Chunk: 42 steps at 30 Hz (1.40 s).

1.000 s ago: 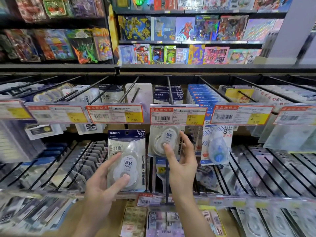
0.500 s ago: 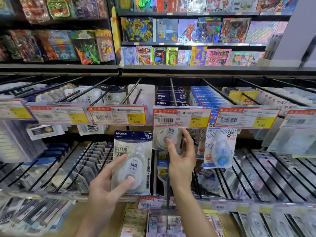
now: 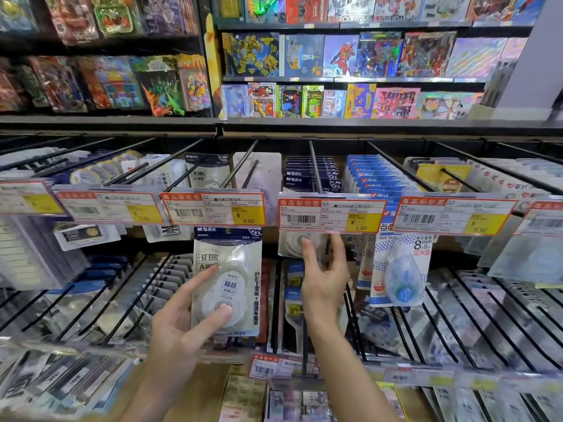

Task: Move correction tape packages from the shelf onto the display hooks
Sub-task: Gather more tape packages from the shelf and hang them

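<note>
Now left hand [image 3: 179,327] grips M&G package [image 3: 227,281], tag [image 3: 330,216] ¥5.80.
</note>
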Each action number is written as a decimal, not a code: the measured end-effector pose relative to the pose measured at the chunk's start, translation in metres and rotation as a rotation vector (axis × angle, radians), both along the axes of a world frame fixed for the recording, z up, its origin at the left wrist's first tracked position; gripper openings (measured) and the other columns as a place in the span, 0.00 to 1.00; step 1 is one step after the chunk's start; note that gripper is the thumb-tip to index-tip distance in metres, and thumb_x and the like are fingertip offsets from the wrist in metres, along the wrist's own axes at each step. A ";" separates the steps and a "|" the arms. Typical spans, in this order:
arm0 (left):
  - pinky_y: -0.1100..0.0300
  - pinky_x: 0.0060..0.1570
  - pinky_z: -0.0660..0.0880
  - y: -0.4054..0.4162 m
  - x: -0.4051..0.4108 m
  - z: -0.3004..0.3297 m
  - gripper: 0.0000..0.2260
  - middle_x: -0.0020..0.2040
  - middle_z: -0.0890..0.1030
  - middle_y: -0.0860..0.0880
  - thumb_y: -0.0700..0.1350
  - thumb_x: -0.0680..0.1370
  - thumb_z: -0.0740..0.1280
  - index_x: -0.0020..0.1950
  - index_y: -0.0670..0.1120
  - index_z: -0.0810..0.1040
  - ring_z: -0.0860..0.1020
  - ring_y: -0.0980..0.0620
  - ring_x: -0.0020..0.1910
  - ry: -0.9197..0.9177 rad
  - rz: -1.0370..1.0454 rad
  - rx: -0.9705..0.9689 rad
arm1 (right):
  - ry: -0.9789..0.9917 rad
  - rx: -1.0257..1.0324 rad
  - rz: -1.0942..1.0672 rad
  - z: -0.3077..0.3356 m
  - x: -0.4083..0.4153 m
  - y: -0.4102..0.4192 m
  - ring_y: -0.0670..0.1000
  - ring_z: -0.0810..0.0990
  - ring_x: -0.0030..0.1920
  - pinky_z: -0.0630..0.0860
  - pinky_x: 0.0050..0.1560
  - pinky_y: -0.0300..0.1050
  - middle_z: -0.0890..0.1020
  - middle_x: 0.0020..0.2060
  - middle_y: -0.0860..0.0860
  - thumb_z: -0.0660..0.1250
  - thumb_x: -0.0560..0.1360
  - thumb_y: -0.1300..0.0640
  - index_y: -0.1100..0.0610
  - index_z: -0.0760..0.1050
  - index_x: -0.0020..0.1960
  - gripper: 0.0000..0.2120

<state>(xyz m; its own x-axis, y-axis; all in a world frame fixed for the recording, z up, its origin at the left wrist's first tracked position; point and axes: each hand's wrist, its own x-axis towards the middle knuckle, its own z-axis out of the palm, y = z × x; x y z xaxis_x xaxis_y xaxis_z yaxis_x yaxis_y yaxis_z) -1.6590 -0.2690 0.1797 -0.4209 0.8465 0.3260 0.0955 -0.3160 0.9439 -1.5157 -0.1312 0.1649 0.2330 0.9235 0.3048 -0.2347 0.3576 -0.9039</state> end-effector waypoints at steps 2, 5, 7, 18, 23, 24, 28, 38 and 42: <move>0.73 0.46 0.77 0.000 0.002 0.001 0.23 0.54 0.84 0.61 0.29 0.70 0.70 0.60 0.49 0.79 0.81 0.65 0.54 -0.006 -0.007 0.003 | -0.032 0.024 -0.031 0.001 -0.002 0.004 0.35 0.76 0.58 0.71 0.52 0.24 0.78 0.63 0.49 0.68 0.80 0.57 0.51 0.75 0.67 0.15; 0.71 0.47 0.77 0.001 0.001 0.000 0.23 0.55 0.84 0.59 0.30 0.70 0.71 0.60 0.50 0.79 0.81 0.63 0.55 -0.007 -0.013 0.004 | -0.087 0.051 -0.087 0.000 -0.004 0.010 0.34 0.74 0.58 0.70 0.51 0.24 0.75 0.63 0.50 0.68 0.80 0.57 0.50 0.75 0.65 0.14; 0.71 0.49 0.77 0.002 0.000 -0.001 0.23 0.57 0.84 0.58 0.34 0.68 0.72 0.61 0.50 0.79 0.81 0.62 0.56 -0.012 -0.006 0.008 | -0.106 0.056 -0.110 -0.002 -0.005 0.012 0.33 0.72 0.59 0.69 0.52 0.24 0.74 0.64 0.49 0.67 0.81 0.56 0.49 0.75 0.65 0.14; 0.77 0.52 0.72 0.002 0.003 0.003 0.23 0.57 0.82 0.66 0.33 0.69 0.72 0.60 0.53 0.78 0.77 0.69 0.60 0.022 -0.006 -0.006 | -0.204 0.067 -0.171 -0.004 -0.009 0.019 0.28 0.68 0.59 0.64 0.57 0.22 0.72 0.61 0.47 0.67 0.81 0.56 0.46 0.75 0.58 0.08; 0.72 0.59 0.73 -0.005 0.007 0.000 0.25 0.60 0.82 0.61 0.37 0.67 0.73 0.59 0.61 0.82 0.77 0.64 0.62 0.025 -0.044 -0.028 | -0.317 -0.021 -0.136 -0.015 -0.003 0.011 0.46 0.67 0.71 0.68 0.72 0.56 0.68 0.70 0.45 0.66 0.81 0.52 0.48 0.70 0.71 0.19; 0.70 0.58 0.75 -0.007 0.008 -0.002 0.26 0.60 0.82 0.59 0.36 0.67 0.73 0.59 0.60 0.82 0.79 0.62 0.61 0.010 -0.055 -0.036 | -0.345 -0.021 -0.124 -0.016 0.001 0.005 0.46 0.66 0.73 0.67 0.73 0.57 0.67 0.71 0.43 0.66 0.80 0.52 0.44 0.67 0.73 0.22; 0.66 0.46 0.80 -0.014 0.020 -0.003 0.26 0.56 0.85 0.54 0.32 0.64 0.72 0.60 0.48 0.80 0.83 0.54 0.54 -0.078 -0.128 -0.078 | -0.405 -0.049 0.036 -0.011 0.025 -0.032 0.32 0.65 0.69 0.64 0.65 0.29 0.65 0.66 0.26 0.67 0.80 0.53 0.27 0.59 0.68 0.28; 0.55 0.50 0.82 -0.023 0.062 0.003 0.23 0.58 0.84 0.50 0.48 0.63 0.78 0.57 0.62 0.83 0.84 0.48 0.56 0.015 -0.251 -0.002 | -1.188 0.056 -0.002 -0.032 0.088 -0.084 0.45 0.76 0.58 0.74 0.57 0.43 0.78 0.59 0.42 0.61 0.76 0.43 0.48 0.77 0.64 0.19; 0.57 0.53 0.81 -0.018 0.074 0.013 0.25 0.60 0.83 0.51 0.44 0.66 0.78 0.59 0.63 0.82 0.82 0.49 0.59 0.009 -0.331 0.009 | -1.516 -0.004 -0.057 -0.049 0.102 -0.089 0.52 0.77 0.56 0.77 0.58 0.52 0.78 0.56 0.46 0.72 0.71 0.44 0.47 0.77 0.61 0.21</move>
<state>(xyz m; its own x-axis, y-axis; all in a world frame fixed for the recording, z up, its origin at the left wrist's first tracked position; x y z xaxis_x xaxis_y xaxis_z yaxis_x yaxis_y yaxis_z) -1.5846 -0.2870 0.1925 -0.1203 0.9340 0.3365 -0.0058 -0.3396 0.9405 -1.4136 -0.2207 0.1164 -0.2547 0.9255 0.2801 0.9034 0.3311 -0.2724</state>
